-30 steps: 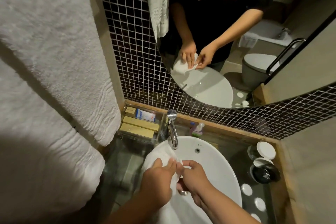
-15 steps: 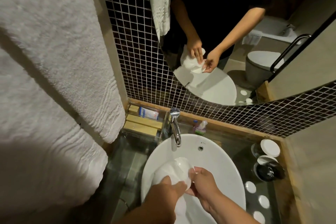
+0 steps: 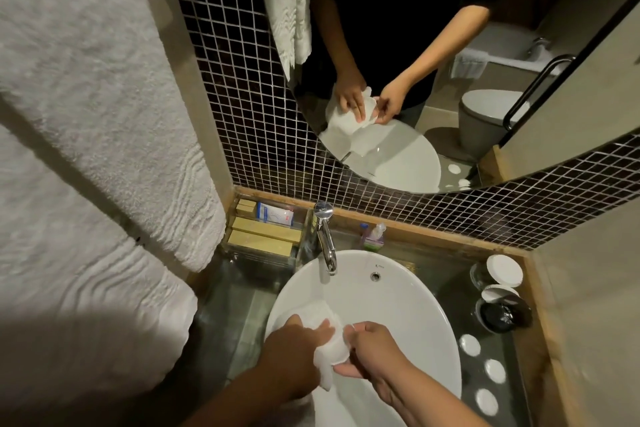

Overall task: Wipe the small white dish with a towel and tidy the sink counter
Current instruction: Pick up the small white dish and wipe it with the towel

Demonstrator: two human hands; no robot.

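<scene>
Hanging towels (image 3: 86, 121): two thick white ones fill the left side, draped over the counter's left end.
Mirror (image 3: 433, 62): rounded, set in dark mosaic tile; it reflects both hands, the cloth and the dish.
Sink (image 3: 408, 305): white oval basin on a glass counter (image 3: 235, 308), chrome tap (image 3: 327, 239) at its back rim.
Clear tray (image 3: 263, 236): left of the tap, holding tan boxes and a blue-and-white packet.
Glasses (image 3: 498, 279): capped with white discs, at the counter's right end, with a dark cup beside them.
White discs (image 3: 469, 345): three lie in a row along the right counter edge.
Left hand (image 3: 294, 354): closed on the towel (image 3: 318, 326), fingers pressing the cloth onto the dish face.
Right hand (image 3: 374, 354): clamped on the small white dish (image 3: 337, 345), thumb above and fingers beneath its right rim.
Dish position: held on edge between both hands, above the basin's front left part, touching cloth on its left.
</scene>
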